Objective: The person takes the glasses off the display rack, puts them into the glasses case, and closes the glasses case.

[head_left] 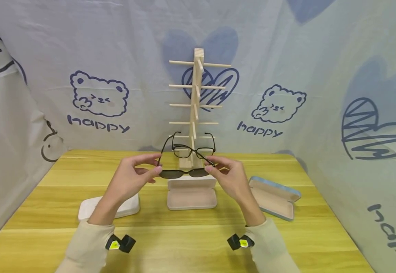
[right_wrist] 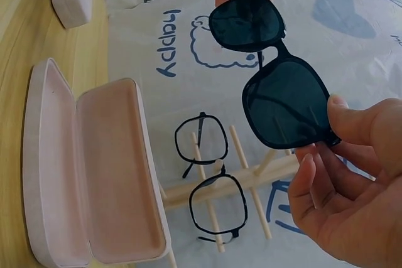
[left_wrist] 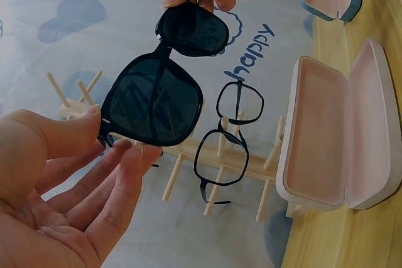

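Both hands hold a pair of dark sunglasses (head_left: 172, 174) up over the table, in front of a wooden display rack (head_left: 195, 102). My left hand (head_left: 133, 176) pinches the left end of the frame, thumb at the lens edge. At the other end, my right hand (head_left: 230, 176) pinches the hinge corner between thumb and fingers. One temple arm is unfolded and points toward the rack. Clear black-framed eyeglasses (left_wrist: 221, 157) rest on a low peg of the rack. Below the sunglasses lies an open white glasses case (head_left: 192, 199) with a pink lining.
A closed white case (head_left: 126, 206) lies on the wooden table (head_left: 170, 242) at the left, partly behind the left forearm. An open blue case (head_left: 274, 197) stands at the right, close to the right wrist. Printed cloth (head_left: 143, 45) hangs behind and on both sides.
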{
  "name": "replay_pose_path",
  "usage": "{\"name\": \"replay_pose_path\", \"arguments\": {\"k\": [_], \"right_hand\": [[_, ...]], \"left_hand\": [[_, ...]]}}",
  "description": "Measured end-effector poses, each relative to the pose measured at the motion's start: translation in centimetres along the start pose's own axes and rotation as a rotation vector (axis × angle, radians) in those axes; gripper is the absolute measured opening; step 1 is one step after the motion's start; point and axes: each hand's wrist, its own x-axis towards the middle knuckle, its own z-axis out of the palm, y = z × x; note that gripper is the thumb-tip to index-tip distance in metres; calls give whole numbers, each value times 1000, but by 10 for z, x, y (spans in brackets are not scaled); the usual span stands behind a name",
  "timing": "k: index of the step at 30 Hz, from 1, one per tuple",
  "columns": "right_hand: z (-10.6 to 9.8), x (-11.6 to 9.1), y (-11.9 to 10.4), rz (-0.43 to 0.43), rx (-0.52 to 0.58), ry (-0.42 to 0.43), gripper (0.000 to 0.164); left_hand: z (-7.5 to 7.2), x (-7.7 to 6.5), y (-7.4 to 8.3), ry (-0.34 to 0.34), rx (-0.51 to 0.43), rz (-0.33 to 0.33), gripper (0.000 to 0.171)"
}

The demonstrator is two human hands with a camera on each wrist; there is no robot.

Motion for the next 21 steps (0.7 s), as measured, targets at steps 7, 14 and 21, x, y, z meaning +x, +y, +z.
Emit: {"name": "replay_pose_path", "arguments": {"k": [7, 14, 21], "right_hand": [[4, -4, 0, -22, -93, 4, 20], [6, -3, 1, -39, -112, -5, 20], [6, -2, 1, -42, -123, -10, 18]], "left_hand": [[0, 0, -3, -10, 19, -11, 41], [-2, 1, -2, 18, 104, -21, 40], [-1, 5, -1, 22, 131, -8, 45]]}}
